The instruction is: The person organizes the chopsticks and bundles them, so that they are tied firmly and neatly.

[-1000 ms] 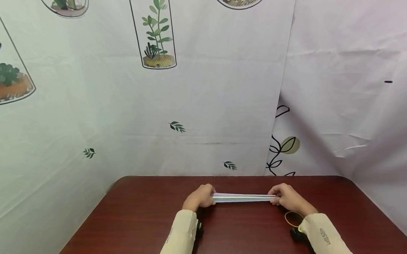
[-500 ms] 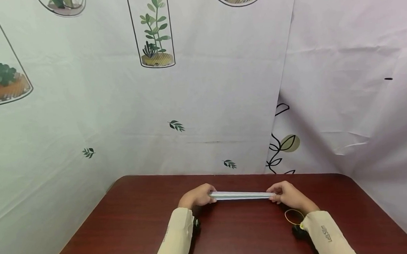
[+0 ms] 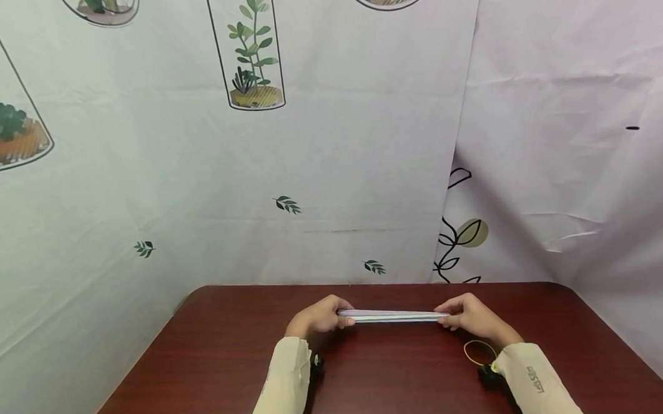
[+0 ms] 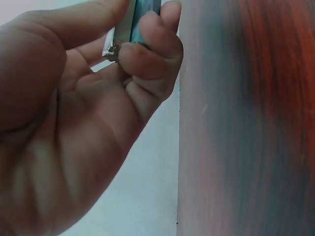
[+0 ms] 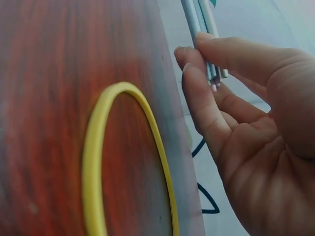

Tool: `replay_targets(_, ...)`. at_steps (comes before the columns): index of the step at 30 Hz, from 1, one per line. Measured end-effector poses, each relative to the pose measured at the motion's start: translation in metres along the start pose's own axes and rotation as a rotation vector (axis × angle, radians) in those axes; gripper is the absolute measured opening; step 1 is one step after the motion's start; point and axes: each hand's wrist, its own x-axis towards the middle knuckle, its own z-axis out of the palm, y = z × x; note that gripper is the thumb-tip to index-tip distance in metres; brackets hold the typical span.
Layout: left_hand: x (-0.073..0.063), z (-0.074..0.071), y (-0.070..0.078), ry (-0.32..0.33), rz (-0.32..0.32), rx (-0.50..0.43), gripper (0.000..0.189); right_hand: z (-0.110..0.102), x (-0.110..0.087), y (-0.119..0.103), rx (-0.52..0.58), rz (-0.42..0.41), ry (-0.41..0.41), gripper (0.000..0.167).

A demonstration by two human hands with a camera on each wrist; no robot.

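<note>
A bundle of slim, pale rods [image 3: 393, 316], white, grey and bluish-green, lies level between my two hands above the far part of the table. Its exact kind cannot be told. My left hand [image 3: 321, 315] pinches one end between thumb and curled fingers; the left wrist view shows small brass-coloured bits at that end of the bundle [image 4: 140, 19]. At the opposite end my right hand [image 3: 473, 318] grips with thumb and fingertips. In the right wrist view several separate rod tips of the bundle [image 5: 199, 17] poke out past the fingertips, one of them pinkish. The fingers hide parts of both ends.
A dark red-brown wooden table [image 3: 397, 378] spreads below the hands. White cloth [image 3: 362, 155] printed with plants hangs close behind its far edge. A yellow loop [image 3: 480, 351] hangs by the right wrist, next to a black device [image 3: 489, 377].
The bundle has shifted slightly left and away from me, and it now shows a thinner side. My left hand has moved a little left; my right hand stays nearly in place.
</note>
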Motion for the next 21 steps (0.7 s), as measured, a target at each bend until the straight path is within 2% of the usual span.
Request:
replay_targets(10, 0.002, -0.002, -0.001, 0.037, 0.039, 0.014, 0.014, 0.0, -0.001, -0.007, 0.065, 0.015, 0.019, 0.028)
replay_targets(21, 0.0, -0.001, 0.001, 0.139, 0.051, 0.03, 0.019, 0.001, -0.002, -0.011, 0.015, 0.021, 0.113, 0.027)
